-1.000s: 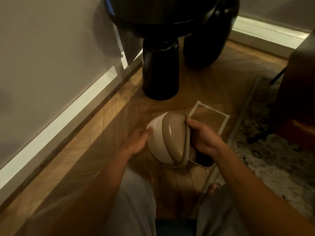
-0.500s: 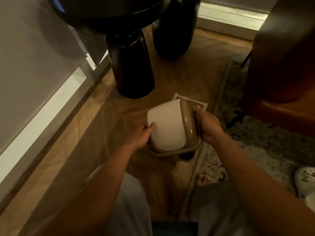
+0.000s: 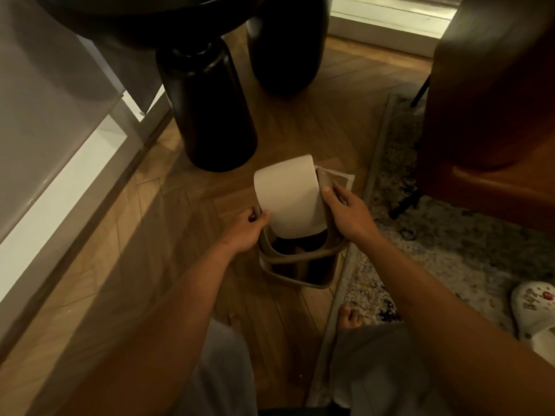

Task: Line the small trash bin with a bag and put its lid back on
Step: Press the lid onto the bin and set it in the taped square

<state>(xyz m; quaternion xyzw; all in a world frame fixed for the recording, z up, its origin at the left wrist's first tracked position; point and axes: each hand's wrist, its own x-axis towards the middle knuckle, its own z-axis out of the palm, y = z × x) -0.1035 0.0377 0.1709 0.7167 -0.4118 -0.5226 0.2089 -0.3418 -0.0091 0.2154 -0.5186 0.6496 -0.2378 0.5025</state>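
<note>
A small tan trash bin (image 3: 300, 282) stands on the wood floor between my knees; only its near rim and dark inside show. Just above that rim sits the tan lid frame (image 3: 303, 254), tilted, with a gap between the two at the near side. The lid's white swing flap (image 3: 288, 199) stands tipped up and faces me. My left hand (image 3: 246, 229) pinches the frame's left side. My right hand (image 3: 345, 213) grips its right side, thumb against the flap's edge. No bag can be made out in the dark bin.
A black pedestal leg (image 3: 210, 109) stands close behind the bin, a second black one (image 3: 285, 49) farther back. White tape marks (image 3: 347, 179) lie on the floor. Right: a patterned rug (image 3: 450, 250), a brown armchair (image 3: 495, 115), a white clog (image 3: 537, 313). A skirting board (image 3: 60, 190) runs left.
The flap has swung from its domed tan side to its white face. The lid frame now shows a gap above the bin's near rim. Both hands kept their hold.
</note>
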